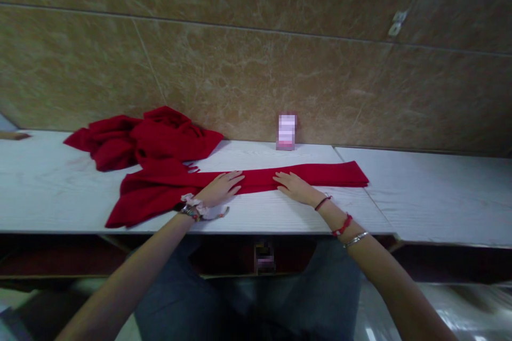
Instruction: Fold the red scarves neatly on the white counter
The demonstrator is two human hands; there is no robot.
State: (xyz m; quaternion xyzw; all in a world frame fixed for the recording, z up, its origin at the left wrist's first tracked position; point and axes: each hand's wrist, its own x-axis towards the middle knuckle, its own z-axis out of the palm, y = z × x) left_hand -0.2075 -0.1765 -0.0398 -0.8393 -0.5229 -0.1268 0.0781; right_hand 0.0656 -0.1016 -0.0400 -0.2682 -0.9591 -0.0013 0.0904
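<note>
A long red scarf lies across the white tabletop, folded into a narrow strip toward the right. On the left the strip widens into a loose flap and joins a crumpled heap of the same red cloth. My left hand rests flat on the strip near its middle, fingers spread. Farther right, my right hand also lies flat on it, fingers stretched out. The strip's right end reaches past my right hand, its edges lined up. A few tassels show beside the heap.
A blurred-out phone-like object leans against the brown tiled wall behind the table. Part of a brown wooden piece lies at the far left. The white tabletop has a seam right of centre. Dark open shelving sits below its front edge.
</note>
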